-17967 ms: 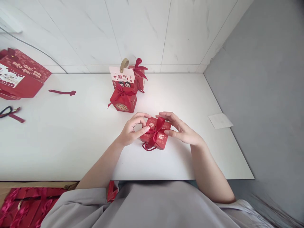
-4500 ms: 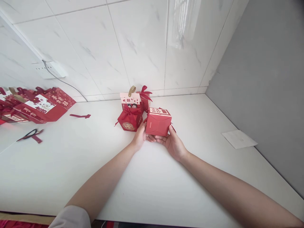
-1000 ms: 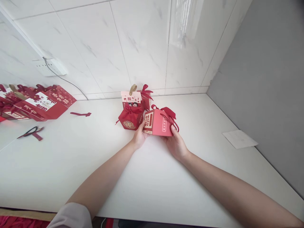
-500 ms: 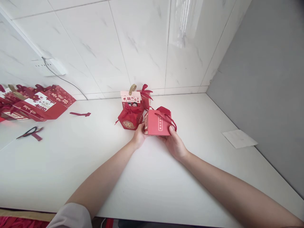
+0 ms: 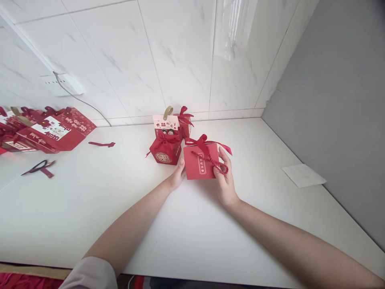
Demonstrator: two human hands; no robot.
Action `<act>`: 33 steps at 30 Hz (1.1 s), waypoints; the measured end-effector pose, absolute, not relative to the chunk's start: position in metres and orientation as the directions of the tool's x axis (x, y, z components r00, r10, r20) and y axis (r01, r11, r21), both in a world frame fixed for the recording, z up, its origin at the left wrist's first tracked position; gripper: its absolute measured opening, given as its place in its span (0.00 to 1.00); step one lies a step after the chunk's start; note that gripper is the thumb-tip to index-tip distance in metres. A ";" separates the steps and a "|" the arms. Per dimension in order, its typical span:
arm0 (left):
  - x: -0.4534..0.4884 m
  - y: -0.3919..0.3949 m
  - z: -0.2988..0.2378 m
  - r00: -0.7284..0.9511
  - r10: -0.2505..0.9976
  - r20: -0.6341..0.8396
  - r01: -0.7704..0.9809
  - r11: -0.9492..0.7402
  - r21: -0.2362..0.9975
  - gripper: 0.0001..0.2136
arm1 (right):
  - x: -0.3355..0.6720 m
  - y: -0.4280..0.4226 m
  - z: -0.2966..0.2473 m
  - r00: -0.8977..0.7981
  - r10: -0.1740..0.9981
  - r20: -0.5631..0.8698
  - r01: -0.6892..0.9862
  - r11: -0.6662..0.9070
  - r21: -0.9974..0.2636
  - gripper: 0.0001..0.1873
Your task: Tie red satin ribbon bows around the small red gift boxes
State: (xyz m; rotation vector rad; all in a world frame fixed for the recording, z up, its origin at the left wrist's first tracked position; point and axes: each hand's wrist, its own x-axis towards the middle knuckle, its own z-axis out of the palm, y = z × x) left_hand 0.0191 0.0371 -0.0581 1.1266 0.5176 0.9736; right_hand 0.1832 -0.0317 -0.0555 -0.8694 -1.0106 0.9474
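Two hands held the red gift box (image 5: pixel 199 165) on the desk (image 5: pixel 90 200) between them, left hand (image 5: pixel 177 177) at its edge, right hand (image 5: pixel 225 184) pinching its cord (image 5: pixel 209 160); a leftward shove could crush the bow of the neighbouring box (image 5: pixel 164 149).

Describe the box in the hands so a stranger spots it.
On the white table, by the tiled wall, sit red gift boxes. The red box between left hand and right hand is nearest; it alone shows a twisted cord across its front.
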 end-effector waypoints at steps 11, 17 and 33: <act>0.020 0.042 -0.049 0.442 0.897 0.014 -0.423 0.194 0.885 0.31 | 0.182 -0.034 -0.058 0.127 0.943 0.307 -0.212 0.328 -0.921 0.27; 0.014 0.045 -0.044 0.439 0.883 -0.165 -0.230 0.288 0.929 0.36 | 0.182 -0.031 -0.059 0.064 0.947 0.314 -0.226 0.321 -0.920 0.31; 0.014 0.051 -0.042 0.530 0.797 -0.291 -0.027 0.358 0.933 0.44 | 0.183 -0.023 -0.059 0.047 0.993 0.108 -0.395 0.118 -0.911 0.36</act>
